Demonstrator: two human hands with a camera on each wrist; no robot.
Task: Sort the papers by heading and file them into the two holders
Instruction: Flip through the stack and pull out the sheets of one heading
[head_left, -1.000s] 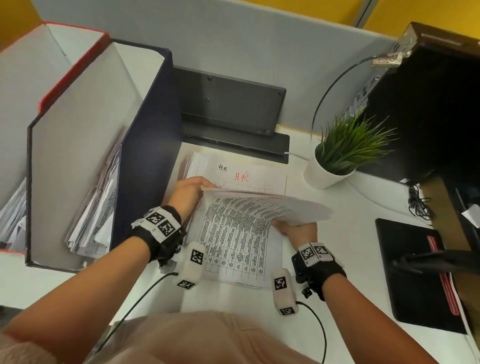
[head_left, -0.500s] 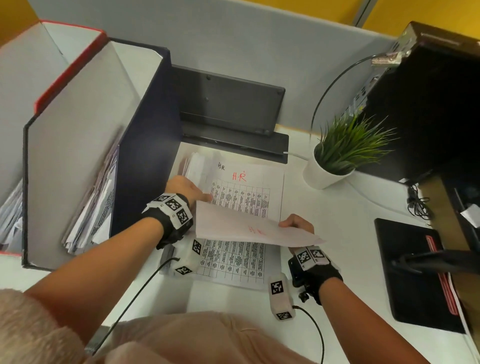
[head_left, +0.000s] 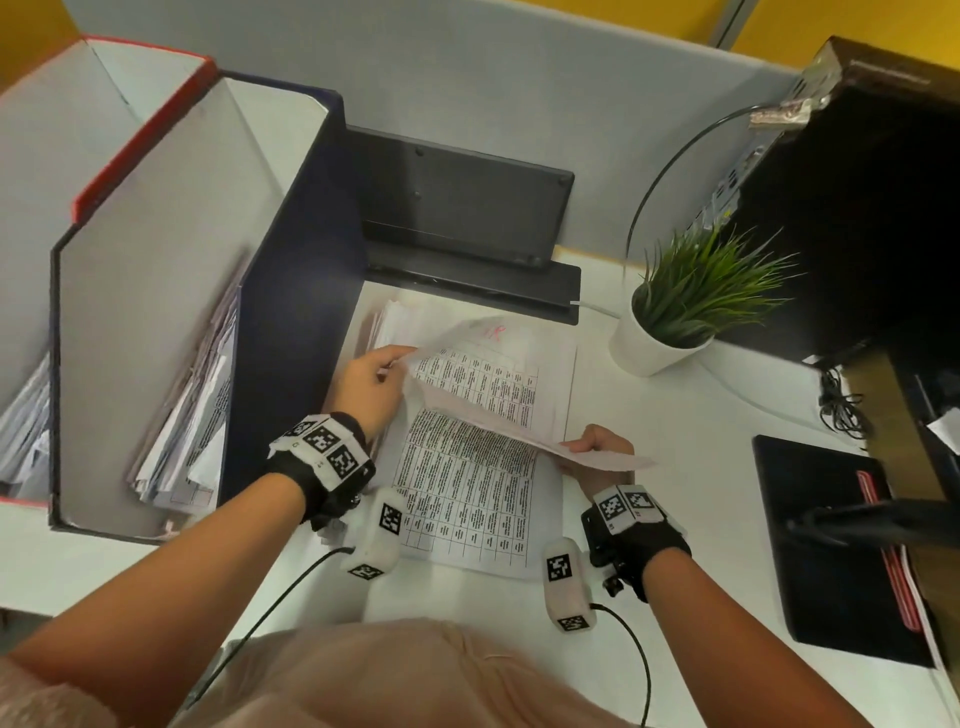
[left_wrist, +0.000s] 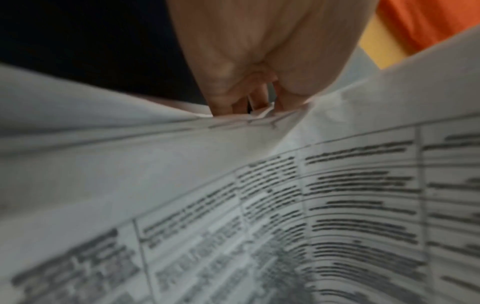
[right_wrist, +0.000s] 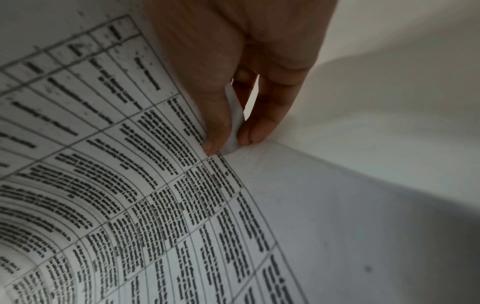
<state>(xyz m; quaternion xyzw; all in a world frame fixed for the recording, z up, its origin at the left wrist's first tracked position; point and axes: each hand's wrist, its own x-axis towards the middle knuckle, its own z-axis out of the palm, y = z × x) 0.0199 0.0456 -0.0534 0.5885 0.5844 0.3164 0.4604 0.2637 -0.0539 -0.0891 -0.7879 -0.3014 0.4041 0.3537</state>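
A white tabletop (head_left: 701, 467) stands against a grey partition wall. At the far left is a red-edged file holder (head_left: 140, 130) with papers inside, and just beside it a dark blue file holder (head_left: 296, 291) that also has papers leaning in it. To the right of the blue holder a stack of papers (head_left: 467, 514) lies flat, its long axis running away from the person, headings at the far end. The left hand (head_left: 371, 387) pinches the far left corner of the top sheet (head_left: 467, 364), which is lifted and curved above the stack. The right hand (head_left: 597, 457) pinches the near right edge of the same sheet between thumb and fingers (right_wrist: 257, 131). Further right are a potted plant (head_left: 691, 306) and a black pad (head_left: 831, 545).
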